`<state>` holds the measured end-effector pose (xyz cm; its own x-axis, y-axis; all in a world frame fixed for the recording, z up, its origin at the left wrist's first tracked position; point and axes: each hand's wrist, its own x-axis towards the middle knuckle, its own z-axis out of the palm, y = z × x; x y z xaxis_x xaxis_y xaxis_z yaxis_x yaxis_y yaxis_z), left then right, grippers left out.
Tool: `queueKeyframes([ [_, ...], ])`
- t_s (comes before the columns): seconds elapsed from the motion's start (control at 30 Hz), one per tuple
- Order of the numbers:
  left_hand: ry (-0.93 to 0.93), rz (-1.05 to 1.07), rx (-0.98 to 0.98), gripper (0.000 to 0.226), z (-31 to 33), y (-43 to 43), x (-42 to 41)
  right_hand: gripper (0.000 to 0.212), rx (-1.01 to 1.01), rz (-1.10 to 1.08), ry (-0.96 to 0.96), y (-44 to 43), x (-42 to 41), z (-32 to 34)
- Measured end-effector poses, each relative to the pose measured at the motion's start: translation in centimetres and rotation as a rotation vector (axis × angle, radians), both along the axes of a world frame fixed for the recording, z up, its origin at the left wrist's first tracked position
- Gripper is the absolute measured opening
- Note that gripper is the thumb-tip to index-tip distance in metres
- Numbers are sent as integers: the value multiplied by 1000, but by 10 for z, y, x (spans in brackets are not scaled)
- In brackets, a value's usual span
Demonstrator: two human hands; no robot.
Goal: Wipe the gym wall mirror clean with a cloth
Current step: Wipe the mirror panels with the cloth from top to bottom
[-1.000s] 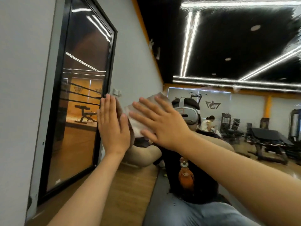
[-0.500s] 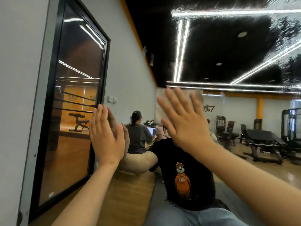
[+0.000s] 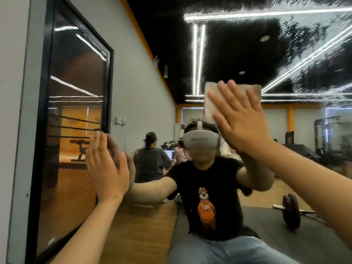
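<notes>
The wall mirror fills most of the view and shows my own reflection, seated, in a black shirt. My right hand lies flat with fingers spread and presses a pale folded cloth against the glass, high and right of centre. The cloth's top edge shows above my fingertips. My left hand rests flat on the glass lower left, fingers straight, meeting its reflection. The upper right of the glass looks streaked and speckled.
A black-framed glass panel hangs on the grey wall at left. Reflected in the mirror are a seated person in a cap, a barbell on a dark mat, and gym machines at far right.
My right hand has slid the cloth up and to the right across the mirror, uncovering my reflected head. My left hand has stayed flat on the glass.
</notes>
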<state>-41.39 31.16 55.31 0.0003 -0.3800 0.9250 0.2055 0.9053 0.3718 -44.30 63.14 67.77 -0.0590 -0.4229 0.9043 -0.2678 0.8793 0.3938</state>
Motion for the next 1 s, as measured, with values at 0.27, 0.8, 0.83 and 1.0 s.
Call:
queueKeyframes([
  [0.27,-73,53,1,65,3,3,5,57,-29,7,7,-5,6,-60],
  [0.8,-315,5,-344,72,-71,92,29,54,-102,-14,-61,91,2,-26],
  [0.83,-311,13,-347,71,-73,94,27,55,-137,-11,-59,89,2,-22],
  [1.0,-248,40,-307,67,-88,90,15,57,-229,3,-53,70,5,-72],
])
